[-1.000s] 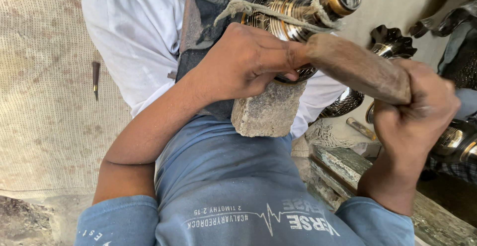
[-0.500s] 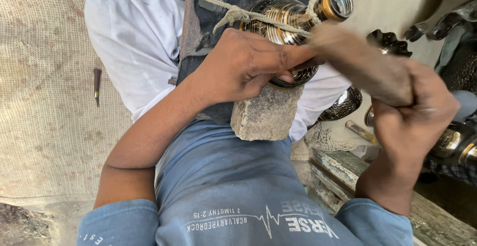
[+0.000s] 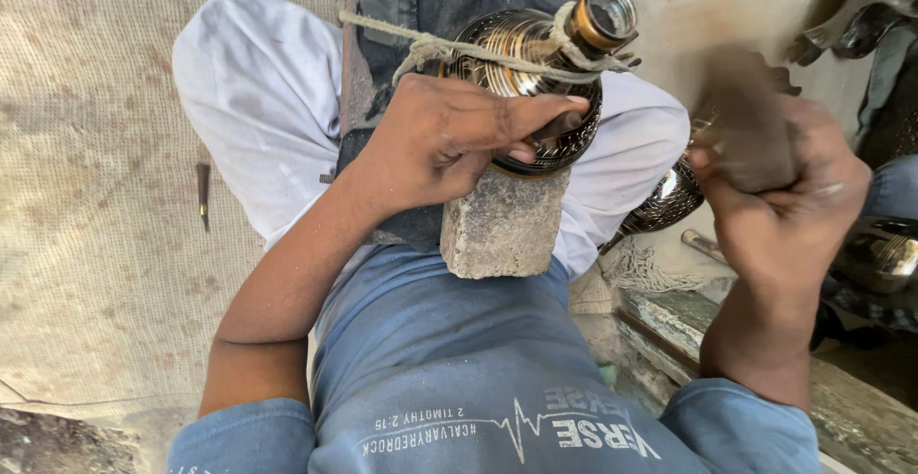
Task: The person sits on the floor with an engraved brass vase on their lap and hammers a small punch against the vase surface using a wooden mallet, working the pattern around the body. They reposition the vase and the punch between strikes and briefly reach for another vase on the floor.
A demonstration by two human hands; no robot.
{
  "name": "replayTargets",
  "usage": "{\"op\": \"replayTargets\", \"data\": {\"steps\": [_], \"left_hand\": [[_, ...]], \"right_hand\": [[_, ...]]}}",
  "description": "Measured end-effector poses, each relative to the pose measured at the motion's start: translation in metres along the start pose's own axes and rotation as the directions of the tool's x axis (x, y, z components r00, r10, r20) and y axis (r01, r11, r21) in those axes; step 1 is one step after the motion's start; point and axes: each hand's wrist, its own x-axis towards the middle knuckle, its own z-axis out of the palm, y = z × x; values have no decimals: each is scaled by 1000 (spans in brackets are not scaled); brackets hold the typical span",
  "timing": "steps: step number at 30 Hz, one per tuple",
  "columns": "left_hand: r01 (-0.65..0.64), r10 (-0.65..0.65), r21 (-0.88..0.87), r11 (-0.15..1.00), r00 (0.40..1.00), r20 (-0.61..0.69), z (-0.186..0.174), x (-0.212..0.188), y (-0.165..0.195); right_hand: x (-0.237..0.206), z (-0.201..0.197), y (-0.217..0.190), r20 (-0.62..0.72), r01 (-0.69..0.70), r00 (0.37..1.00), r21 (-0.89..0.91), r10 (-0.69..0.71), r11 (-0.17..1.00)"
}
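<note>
A dark engraved metal vase [image 3: 521,48] with a brass neck lies on its side across my lap, tied down by a pale rope [image 3: 449,48]. It rests on a grey stone block [image 3: 502,225]. My left hand [image 3: 440,139] presses a small dark punch [image 3: 559,125] against the vase's body. My right hand [image 3: 775,197] grips a wooden mallet [image 3: 746,120], which is raised to the right of the vase and blurred by motion.
A woven mat [image 3: 86,197] covers the floor at left, with a small pointed tool [image 3: 203,192] lying on it. More dark metal vessels [image 3: 885,254] stand at the right, one [image 3: 665,201] beside my knee. A worn wooden plank [image 3: 688,316] lies at lower right.
The mallet head was down against the punch at my left hand. It has swung up and to the right. My left hand and the vase have stayed put.
</note>
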Motion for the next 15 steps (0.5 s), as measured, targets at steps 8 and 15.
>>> {"op": "replayTargets", "data": {"steps": [8, 15], "left_hand": [[-11, 11, -29, 1000, 1000, -10, 6, 0, 1], [41, -41, 39, 998, 999, 7, 15, -3, 5]], "right_hand": [[-9, -10, 17, 12, 201, 979, -210, -203, 957], [-8, -13, 12, -31, 154, 987, -124, -159, 980]]}}
